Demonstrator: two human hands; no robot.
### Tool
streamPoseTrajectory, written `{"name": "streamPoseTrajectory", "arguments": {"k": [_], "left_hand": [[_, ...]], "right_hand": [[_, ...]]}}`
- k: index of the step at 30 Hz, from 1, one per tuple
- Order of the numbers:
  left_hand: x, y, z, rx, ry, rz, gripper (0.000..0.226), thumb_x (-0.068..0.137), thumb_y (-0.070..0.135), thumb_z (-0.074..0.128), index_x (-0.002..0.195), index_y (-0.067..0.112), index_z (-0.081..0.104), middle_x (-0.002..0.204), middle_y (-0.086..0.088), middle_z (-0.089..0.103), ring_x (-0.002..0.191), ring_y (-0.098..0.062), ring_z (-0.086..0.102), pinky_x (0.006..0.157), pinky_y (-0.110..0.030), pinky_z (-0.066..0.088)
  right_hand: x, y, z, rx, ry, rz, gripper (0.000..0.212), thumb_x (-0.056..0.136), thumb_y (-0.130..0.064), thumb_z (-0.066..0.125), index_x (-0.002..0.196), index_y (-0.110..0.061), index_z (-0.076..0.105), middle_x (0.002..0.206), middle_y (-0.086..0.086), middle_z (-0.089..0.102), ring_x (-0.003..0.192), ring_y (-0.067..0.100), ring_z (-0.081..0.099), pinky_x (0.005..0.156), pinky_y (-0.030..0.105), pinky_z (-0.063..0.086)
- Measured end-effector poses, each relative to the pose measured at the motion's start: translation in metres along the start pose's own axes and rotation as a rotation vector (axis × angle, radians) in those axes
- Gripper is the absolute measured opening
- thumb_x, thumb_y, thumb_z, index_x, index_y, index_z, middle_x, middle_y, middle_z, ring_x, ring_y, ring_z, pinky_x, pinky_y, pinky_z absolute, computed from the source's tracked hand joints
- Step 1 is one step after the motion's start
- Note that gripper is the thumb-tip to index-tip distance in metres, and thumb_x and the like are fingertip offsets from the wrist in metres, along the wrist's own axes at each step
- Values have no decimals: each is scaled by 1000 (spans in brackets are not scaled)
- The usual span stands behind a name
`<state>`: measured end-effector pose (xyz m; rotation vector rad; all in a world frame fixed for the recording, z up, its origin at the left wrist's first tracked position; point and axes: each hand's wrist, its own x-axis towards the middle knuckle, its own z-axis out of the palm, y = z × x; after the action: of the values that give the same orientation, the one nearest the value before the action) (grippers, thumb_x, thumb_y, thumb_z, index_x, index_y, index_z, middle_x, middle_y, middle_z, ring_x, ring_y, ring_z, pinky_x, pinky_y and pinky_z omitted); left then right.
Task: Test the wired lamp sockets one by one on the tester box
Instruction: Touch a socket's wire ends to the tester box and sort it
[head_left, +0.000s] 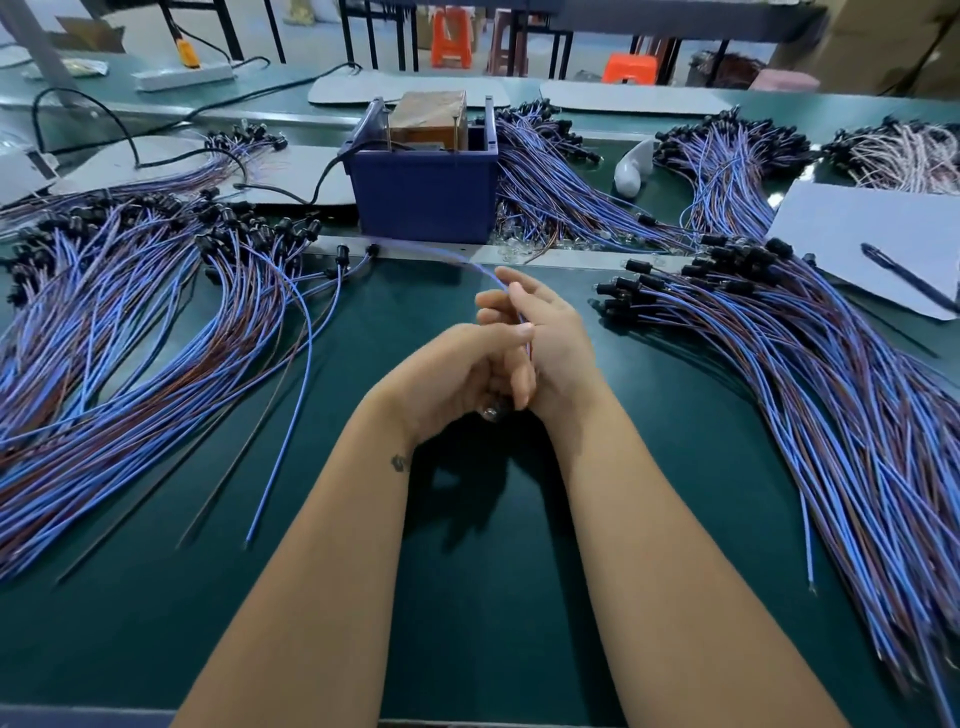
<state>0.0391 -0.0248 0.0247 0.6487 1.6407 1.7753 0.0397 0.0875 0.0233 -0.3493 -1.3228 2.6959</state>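
Wire piles (130, 332) lie toward both side edges of the table (467, 597).
Your left hand (457, 379) and right hand (545, 338) together pinch one wired socket (491, 413), before the tester box (423, 189).

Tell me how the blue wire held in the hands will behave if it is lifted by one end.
The blue wire will probably flop: it already bows in a loose arc from the hands toward the tester box. It looks thin, so likely light. The loose wires in the left pile curve freely on the table, which suggests that it may snag among them.
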Motion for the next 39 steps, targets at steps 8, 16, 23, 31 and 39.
{"name": "streamPoseTrajectory", "arguments": {"k": [8,16,23,31,39], "left_hand": [[9,-9,-30,-233,662,189,27,104,21,43,103,10,68,97,-5,71,90,-19,67,80,-34,57],[14,-11,-24,-159,734,186,24,101,18,51,91,19,73,79,1,72,63,-12,60,49,-21,44],[10,-8,-24,-157,637,156,28,101,11,47,93,10,73,78,-4,74,66,-12,67,55,-20,53],[17,-17,-24,47,813,176,31,104,16,41,89,20,67,93,-1,71,88,-15,68,85,-38,57],[13,-14,-28,112,930,149,31,103,21,39,88,24,65,51,13,37,47,-8,32,50,-26,31]], "right_hand": [[-2,3,-2,-212,-146,-52,18,100,-3,43,96,-8,61,71,3,72,56,11,64,60,22,53],[-4,28,23,-675,-32,-189,19,88,-4,53,74,-12,63,60,-1,63,54,11,57,53,25,49],[-3,29,15,-634,-13,-260,24,94,-11,58,73,-16,69,64,-5,69,62,8,63,59,21,50],[-1,28,14,-683,123,-310,20,95,-8,52,91,-14,71,73,-1,68,67,10,60,67,29,51],[-2,19,10,-362,134,-226,22,98,-13,45,90,-16,66,47,-11,33,43,5,27,42,16,25]]}}
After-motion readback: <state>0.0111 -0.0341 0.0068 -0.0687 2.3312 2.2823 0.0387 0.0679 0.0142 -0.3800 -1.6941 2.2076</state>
